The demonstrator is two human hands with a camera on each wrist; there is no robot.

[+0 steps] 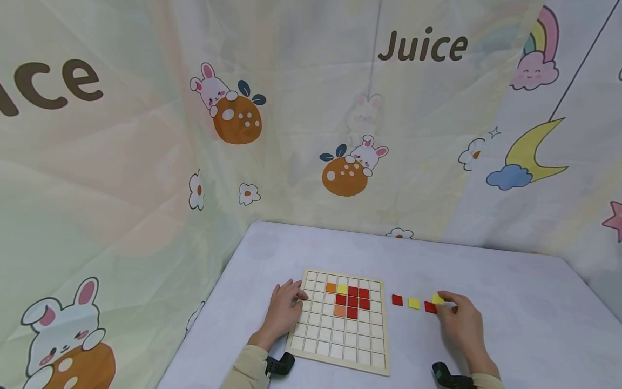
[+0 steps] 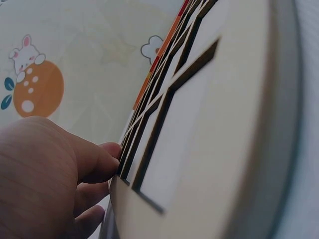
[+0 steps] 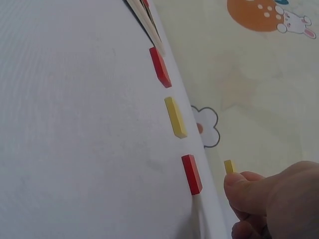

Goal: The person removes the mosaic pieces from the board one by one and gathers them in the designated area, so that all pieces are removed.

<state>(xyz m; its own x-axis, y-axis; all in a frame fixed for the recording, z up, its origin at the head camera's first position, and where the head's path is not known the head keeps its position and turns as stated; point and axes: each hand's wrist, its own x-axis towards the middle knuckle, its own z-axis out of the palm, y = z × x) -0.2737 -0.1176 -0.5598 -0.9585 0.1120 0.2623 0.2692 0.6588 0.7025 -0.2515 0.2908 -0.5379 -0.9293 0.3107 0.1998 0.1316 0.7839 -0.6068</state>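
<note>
A pale wooden grid board [image 1: 340, 363] lies on the table, holding several red tiles [image 1: 352, 300], a yellow tile [image 1: 342, 289], an orange tile [image 1: 331, 288] and a lighter orange tile [image 1: 339, 311]. My left hand [image 1: 283, 308] rests at the board's left side, fingertips touching its edge. In the left wrist view, the fingers [image 2: 97, 164] meet the frame's border. To the right of the board, my right hand [image 1: 461, 323] pinches a yellow square tile [image 1: 438, 299] between thumb and finger. That tile is raised above a red tile [image 1: 430, 307]; the right wrist view shows them apart.
A loose red tile [image 1: 397, 300] and a yellow tile [image 1: 413, 303] lie in a row between the board and my right hand. The white-covered table [image 1: 534, 302] extends right. A printed curtain [image 1: 291, 135] stands behind and at the left.
</note>
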